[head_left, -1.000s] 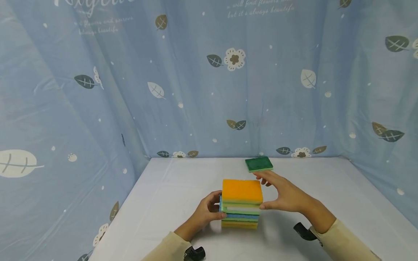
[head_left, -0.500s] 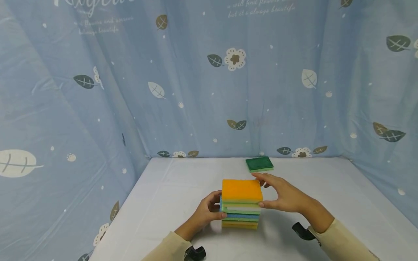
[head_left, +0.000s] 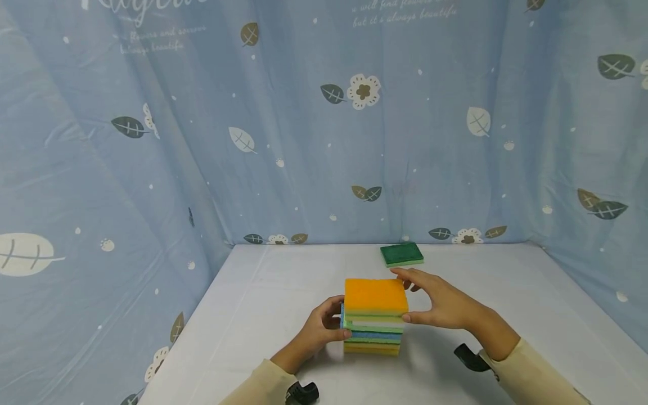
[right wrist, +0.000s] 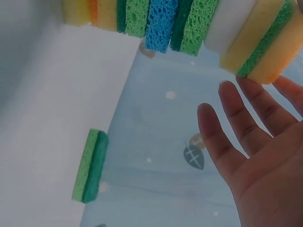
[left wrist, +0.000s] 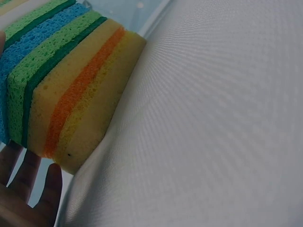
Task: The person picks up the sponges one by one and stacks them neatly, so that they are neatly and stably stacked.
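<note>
A stack of sponges [head_left: 373, 337] stands on the table in yellow, green, blue and white layers, an orange-topped sponge [head_left: 376, 296] uppermost. My left hand [head_left: 316, 332] grips the stack's left side, thumb on the front, other fingers partly hidden behind. In the left wrist view the stack's lower layers [left wrist: 78, 85] lean across the picture. At the top right, my right hand [head_left: 442, 301] holds the orange-topped sponge between the thumb at its front corner and the fingers at its back. The right wrist view shows fingertips against that sponge [right wrist: 277, 52].
Behind the stack, a green sponge [head_left: 402, 254] lies flat near the far edge of the white table [head_left: 283, 281]. A blue patterned curtain [head_left: 304, 140] hangs along the back and sides. Dark wrist mounts [head_left: 471, 358] sit at both sleeves.
The right index fingertip has drawn slightly back from the green sponge toward the stack. The left hand and the stack stay where they were.
</note>
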`<state>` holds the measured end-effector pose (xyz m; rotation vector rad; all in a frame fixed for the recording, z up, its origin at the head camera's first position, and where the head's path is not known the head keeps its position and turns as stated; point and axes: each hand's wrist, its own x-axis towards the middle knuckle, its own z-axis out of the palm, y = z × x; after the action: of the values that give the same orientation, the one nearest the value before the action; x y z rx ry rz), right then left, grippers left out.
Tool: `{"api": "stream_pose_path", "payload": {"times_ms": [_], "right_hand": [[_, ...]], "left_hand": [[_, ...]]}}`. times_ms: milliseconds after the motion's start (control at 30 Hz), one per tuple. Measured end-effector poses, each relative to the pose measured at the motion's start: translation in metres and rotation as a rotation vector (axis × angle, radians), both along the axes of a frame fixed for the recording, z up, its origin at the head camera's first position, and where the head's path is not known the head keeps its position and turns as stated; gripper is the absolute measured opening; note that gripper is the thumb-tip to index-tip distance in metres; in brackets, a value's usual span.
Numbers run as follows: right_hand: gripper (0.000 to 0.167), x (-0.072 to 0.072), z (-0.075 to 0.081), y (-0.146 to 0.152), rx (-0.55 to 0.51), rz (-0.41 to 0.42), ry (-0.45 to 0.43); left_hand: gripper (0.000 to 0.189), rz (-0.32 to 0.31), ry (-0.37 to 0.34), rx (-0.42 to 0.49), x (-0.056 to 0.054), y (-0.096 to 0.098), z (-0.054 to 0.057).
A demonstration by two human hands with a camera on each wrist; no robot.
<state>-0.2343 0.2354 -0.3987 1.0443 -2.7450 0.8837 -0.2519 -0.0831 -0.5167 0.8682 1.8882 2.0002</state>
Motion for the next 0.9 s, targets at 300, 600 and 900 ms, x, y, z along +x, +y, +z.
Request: {"api": "stream_pose_path", "payload": {"times_ms": [300, 600, 900], "right_hand": [[0.094, -0.004, -0.003, 0.002, 0.018, -0.015, -0.029], [0.091, -0.018, -0.012, 0.011, -0.001, -0.003, -0.035], [0.074, -0.042, -0.031, 0.019, 0.041, -0.077, 0.006]], "left_hand": [[0.066, 0.008, 0.004, 0.003, 0.0, 0.0, 0.001], [0.066, 0.004, 0.003, 0.005, -0.001, -0.001, 0.001], [0.067, -0.013, 0.01, 0.023, -0.001, -0.001, -0.001]]}}
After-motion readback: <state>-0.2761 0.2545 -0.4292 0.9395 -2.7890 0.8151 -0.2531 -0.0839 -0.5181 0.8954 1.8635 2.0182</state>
